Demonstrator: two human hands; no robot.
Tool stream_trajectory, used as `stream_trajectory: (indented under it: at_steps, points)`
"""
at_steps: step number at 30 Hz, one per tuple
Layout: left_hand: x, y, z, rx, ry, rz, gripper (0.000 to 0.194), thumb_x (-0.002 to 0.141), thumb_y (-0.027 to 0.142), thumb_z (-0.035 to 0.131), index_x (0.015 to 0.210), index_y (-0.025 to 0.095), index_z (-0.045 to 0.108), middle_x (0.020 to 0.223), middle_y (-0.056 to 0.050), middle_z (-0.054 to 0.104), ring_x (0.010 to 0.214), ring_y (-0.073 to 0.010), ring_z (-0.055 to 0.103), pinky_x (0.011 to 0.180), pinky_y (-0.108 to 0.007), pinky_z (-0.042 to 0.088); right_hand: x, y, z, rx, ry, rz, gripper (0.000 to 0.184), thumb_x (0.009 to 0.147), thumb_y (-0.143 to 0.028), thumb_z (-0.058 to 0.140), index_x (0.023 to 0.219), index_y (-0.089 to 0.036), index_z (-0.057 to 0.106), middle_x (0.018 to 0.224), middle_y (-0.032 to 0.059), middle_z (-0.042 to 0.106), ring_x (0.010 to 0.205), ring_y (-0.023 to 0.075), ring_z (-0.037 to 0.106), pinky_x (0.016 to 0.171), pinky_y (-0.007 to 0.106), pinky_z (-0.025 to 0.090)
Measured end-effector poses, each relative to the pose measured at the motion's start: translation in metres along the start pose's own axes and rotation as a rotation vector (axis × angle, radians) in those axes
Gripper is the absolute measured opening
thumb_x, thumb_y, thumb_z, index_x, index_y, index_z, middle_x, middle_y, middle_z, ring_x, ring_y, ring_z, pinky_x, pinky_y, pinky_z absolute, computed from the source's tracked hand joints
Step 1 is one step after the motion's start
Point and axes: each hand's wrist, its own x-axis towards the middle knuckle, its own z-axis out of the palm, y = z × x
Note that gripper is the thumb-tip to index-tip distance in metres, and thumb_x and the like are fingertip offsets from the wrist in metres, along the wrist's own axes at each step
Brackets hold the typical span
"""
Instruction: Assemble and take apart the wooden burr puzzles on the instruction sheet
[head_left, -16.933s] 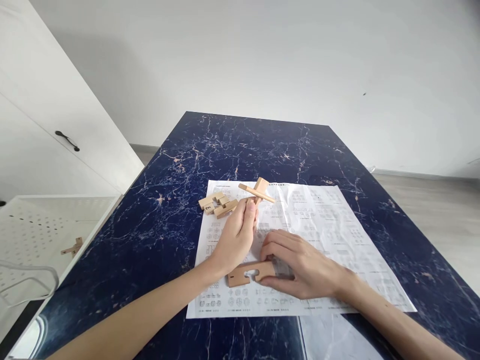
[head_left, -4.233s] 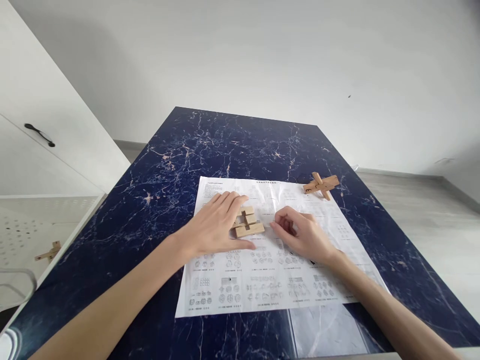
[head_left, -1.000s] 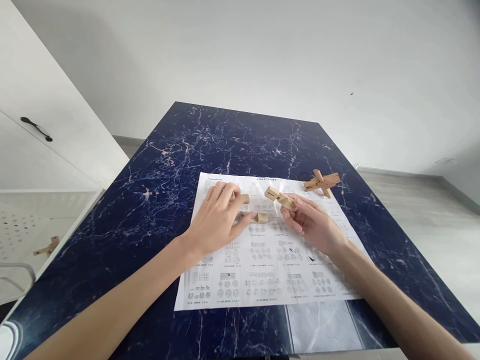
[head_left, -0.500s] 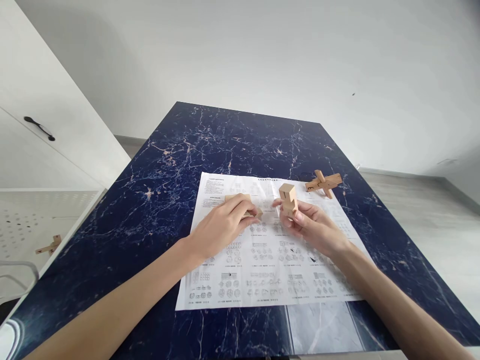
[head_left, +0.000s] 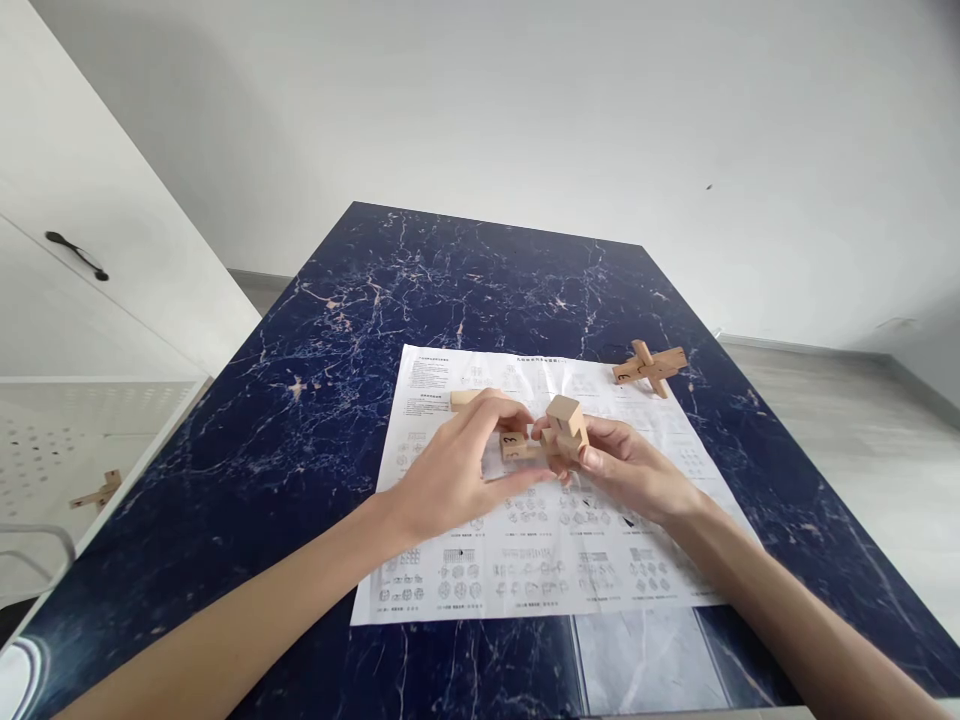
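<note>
Head view, lower centre: I see the bare left hand [head_left: 465, 462] curved, thumb and fingers apart around the pale wooden block marked 3 [head_left: 514, 447]; contact I can't tell. Right of it, the bare right hand [head_left: 626, 462] pinches an upright, notched pale wooden block [head_left: 565, 420]. Beneath both lies a white printed diagram sheet [head_left: 465, 590]. Farther back, a pale wooden piece [head_left: 463, 399] sits behind the left hand; at centre right, a brown wooden cross-shaped assembly [head_left: 649, 367] rests by the sheet's far corner.

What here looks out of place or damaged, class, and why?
The printed sheet is creased, not flat. One wooden cross overhangs its far right edge, tilted. Another wooden cross sits apart, left of the table. Nothing looks spilled or broken.
</note>
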Motion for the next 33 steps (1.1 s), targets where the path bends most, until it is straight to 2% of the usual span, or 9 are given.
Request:
stream_trajectory:
  at_steps: [2, 5, 8, 12, 17, 21, 25, 29, 33]
  points:
    - [0.0, 0.001, -0.001, 0.035, 0.033, 0.056, 0.046, 0.094, 0.041, 0.079, 0.128, 0.025, 0.052, 0.121, -0.008, 0.062, 0.107, -0.0248, 0.063, 0.092, -0.041, 0.056, 0.0, -0.001, -0.001, -0.017, 0.013, 0.002, 0.033, 0.096, -0.053, 0.077, 0.117, -0.027, 0.08, 0.093, 0.005, 0.067, 0.078, 0.0195, 0.06, 0.077, 0.039, 0.055]
    - [-0.001, 0.001, -0.002, 0.064, 0.063, 0.094, 0.051, 0.1, 0.044, 0.072, 0.139, 0.025, 0.046, 0.113, -0.006, 0.06, 0.094, -0.0212, 0.06, 0.086, -0.039, 0.052, 0.0, -0.005, 0.0, -0.092, 0.019, -0.006, 0.025, 0.098, -0.045, 0.078, 0.115, -0.028, 0.082, 0.106, 0.0069, 0.068, 0.079, 0.0176, 0.061, 0.071, 0.035, 0.055]
    - [-0.002, 0.001, -0.004, 0.072, -0.018, 0.092, 0.047, 0.107, 0.046, 0.062, 0.145, 0.026, 0.043, 0.103, -0.004, 0.062, 0.082, -0.0181, 0.058, 0.077, -0.034, 0.05, 0.0, -0.009, 0.003, -0.164, -0.002, -0.009, 0.018, 0.096, -0.039, 0.079, 0.111, -0.028, 0.082, 0.118, 0.0085, 0.069, 0.08, 0.017, 0.061, 0.066, 0.032, 0.054]
    - [-0.002, 0.002, -0.006, 0.167, -0.108, 0.088, 0.022, 0.111, 0.042, 0.053, 0.12, 0.022, 0.058, 0.096, -0.003, 0.067, 0.073, -0.0156, 0.059, 0.068, -0.031, 0.044, 0.001, -0.01, 0.005, -0.209, -0.012, -0.015, 0.019, 0.097, -0.039, 0.079, 0.112, -0.028, 0.083, 0.117, 0.0087, 0.071, 0.08, 0.0167, 0.063, 0.064, 0.031, 0.055]
    - [-0.002, 0.003, -0.004, 0.239, -0.14, -0.007, 0.028, 0.107, 0.044, 0.06, 0.095, 0.019, 0.059, 0.082, -0.002, 0.066, 0.064, -0.0148, 0.055, 0.061, -0.031, 0.037, 0.0, -0.007, 0.0, -0.22, 0.167, -0.055, 0.018, 0.096, -0.042, 0.08, 0.11, -0.031, 0.083, 0.117, 0.0081, 0.071, 0.084, 0.0188, 0.066, 0.07, 0.033, 0.06]
    - [0.001, 0.009, -0.002, -0.041, -0.19, -0.256, 0.031, 0.11, 0.047, 0.051, 0.108, 0.018, 0.063, 0.067, 0.003, 0.061, 0.055, -0.0131, 0.05, 0.055, -0.029, 0.033, -0.001, -0.006, -0.005, -0.167, 0.384, -0.119, 0.017, 0.096, -0.042, 0.08, 0.109, -0.031, 0.083, 0.112, 0.0058, 0.072, 0.076, 0.0159, 0.063, 0.073, 0.033, 0.06]
    - [0.007, 0.009, -0.004, -0.456, -0.108, -0.468, 0.042, 0.112, 0.053, 0.042, 0.099, 0.018, 0.06, 0.085, -0.002, 0.067, 0.052, -0.0078, 0.04, 0.05, -0.027, 0.032, 0.0, -0.005, -0.01, 0.008, 0.496, -0.164, 0.023, 0.097, -0.045, 0.079, 0.117, -0.033, 0.083, 0.101, 0.0025, 0.072, 0.073, 0.0128, 0.063, 0.07, 0.026, 0.061]
    - [0.01, 0.001, -0.005, -0.691, -0.065, -0.524, 0.033, 0.111, 0.047, 0.049, 0.116, 0.017, 0.062, 0.108, -0.008, 0.07, 0.059, -0.0076, 0.046, 0.056, -0.027, 0.039, 0.002, -0.002, -0.009, 0.037, 0.526, -0.162, 0.022, 0.096, -0.046, 0.08, 0.113, -0.032, 0.081, 0.097, 0.0017, 0.073, 0.076, 0.013, 0.069, 0.074, 0.024, 0.064]
    - [0.01, 0.001, -0.003, -0.803, -0.122, -0.514, 0.033, 0.11, 0.042, 0.054, 0.131, 0.017, 0.06, 0.123, -0.013, 0.071, 0.07, -0.011, 0.058, 0.068, -0.031, 0.049, 0.002, 0.001, -0.001, 0.004, 0.457, -0.159, 0.023, 0.095, -0.043, 0.083, 0.113, -0.031, 0.077, 0.108, 0.0034, 0.076, 0.087, 0.0176, 0.075, 0.089, 0.035, 0.065]
